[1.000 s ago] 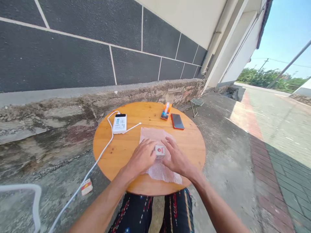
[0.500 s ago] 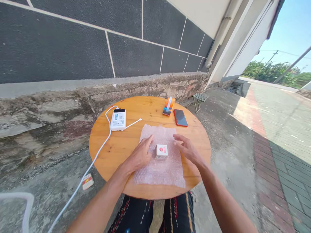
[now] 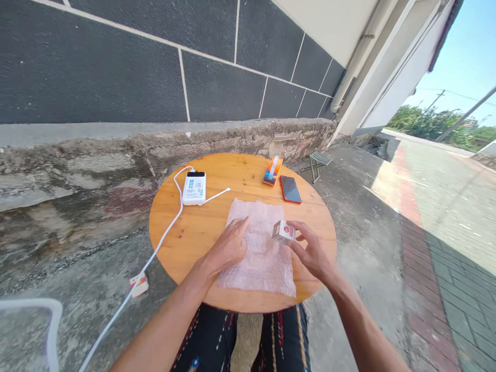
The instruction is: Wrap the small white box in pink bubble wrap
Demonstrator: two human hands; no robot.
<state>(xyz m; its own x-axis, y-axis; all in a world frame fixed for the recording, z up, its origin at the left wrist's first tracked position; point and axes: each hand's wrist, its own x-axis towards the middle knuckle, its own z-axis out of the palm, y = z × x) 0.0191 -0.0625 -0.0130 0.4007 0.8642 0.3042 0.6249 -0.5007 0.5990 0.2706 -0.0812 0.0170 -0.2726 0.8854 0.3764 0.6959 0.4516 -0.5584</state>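
A small white box (image 3: 284, 231) with a red print is held at its right side between the thumb and fingers of my right hand (image 3: 313, 253). It is tilted over the right part of a sheet of bubble wrap (image 3: 263, 268), which lies flat on the round wooden table (image 3: 174, 227). My left hand (image 3: 229, 244) rests at the left edge of the bubble wrap, index finger stretched forward, holding nothing that I can see; its other fingers are partly hidden.
Behind the wrap lie an orange tape dispenser (image 3: 273, 170) and a red-edged phone (image 3: 290, 189). A white power bank (image 3: 194, 188) with a white cable (image 3: 165, 235) sits at the left. A folding stool (image 3: 318, 161) stands beyond the table, near the wall.
My right hand has taken hold of the small box and moved it up and to the right from the middle of the bubble wrap. My left hand stays near the wrap's left edge.
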